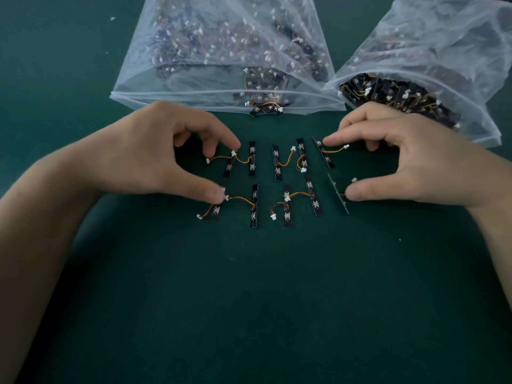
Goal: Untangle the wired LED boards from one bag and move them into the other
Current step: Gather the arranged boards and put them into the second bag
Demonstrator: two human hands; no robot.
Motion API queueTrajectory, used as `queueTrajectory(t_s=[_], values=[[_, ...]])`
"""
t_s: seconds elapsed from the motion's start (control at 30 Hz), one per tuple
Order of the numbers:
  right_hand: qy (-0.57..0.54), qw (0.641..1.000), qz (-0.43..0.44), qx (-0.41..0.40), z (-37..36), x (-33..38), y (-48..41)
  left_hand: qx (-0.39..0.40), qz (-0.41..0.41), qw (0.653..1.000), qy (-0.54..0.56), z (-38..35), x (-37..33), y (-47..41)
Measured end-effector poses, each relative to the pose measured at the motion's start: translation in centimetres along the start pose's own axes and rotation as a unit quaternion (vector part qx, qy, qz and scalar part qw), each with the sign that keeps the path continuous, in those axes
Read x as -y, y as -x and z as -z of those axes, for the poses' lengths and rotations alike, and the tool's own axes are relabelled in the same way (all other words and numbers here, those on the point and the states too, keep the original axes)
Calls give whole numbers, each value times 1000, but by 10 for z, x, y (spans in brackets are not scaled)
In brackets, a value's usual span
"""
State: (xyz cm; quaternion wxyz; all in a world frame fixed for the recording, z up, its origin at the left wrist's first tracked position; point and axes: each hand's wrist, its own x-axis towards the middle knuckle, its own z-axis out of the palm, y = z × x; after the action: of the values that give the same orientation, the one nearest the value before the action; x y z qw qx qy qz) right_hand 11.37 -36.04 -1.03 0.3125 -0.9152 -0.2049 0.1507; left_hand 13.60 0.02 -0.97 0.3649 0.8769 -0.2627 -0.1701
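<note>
Between your two grips, the wired LED boards lay in two rows on the worktop. Your left grip and right grip were spread wide, thumb and forefinger touching the outermost boards, clasping nothing. Sweeping them inward could have hooked the wire loops together and tipped the board standing on edge by your right thumb. Each was a slim black strip with orange wire and a white plug.

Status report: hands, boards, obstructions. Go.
Left hand open, touching left-end boards. Right hand open, touching right-end boards. Ten LED boards in two rows on table. Nothing blocking left bag or right bag.
</note>
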Motion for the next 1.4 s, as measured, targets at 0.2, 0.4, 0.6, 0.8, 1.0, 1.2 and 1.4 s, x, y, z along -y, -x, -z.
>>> queueTrajectory(t_s=[0.2, 0.4, 0.6, 0.8, 1.0, 1.2, 1.4], values=[[-3, 1000, 11, -8, -3, 2, 0, 12, 18, 999, -28, 1, -3, 0], [5, 999, 23, -26, -7, 4, 0, -24, 33, 999, -29, -4, -5, -1], [35, 998, 46, -29, -16, 10, -3, -34, 8, 999, -35, -9, -6, 0], [42, 995, 86, -39, -32, 23, -7, -65, -31, 996, -44, -26, -11, -6], [41, 994, 82, -52, -35, 24, -10, -103, -35, 993, -38, -34, -13, -7], [35, 995, 77, -54, -36, 24, -11, -97, -61, 993, 6, -36, -10, -9], [27, 996, 76, -48, -34, 25, -9, -93, -84, 989, 73, -20, 0, -8]])
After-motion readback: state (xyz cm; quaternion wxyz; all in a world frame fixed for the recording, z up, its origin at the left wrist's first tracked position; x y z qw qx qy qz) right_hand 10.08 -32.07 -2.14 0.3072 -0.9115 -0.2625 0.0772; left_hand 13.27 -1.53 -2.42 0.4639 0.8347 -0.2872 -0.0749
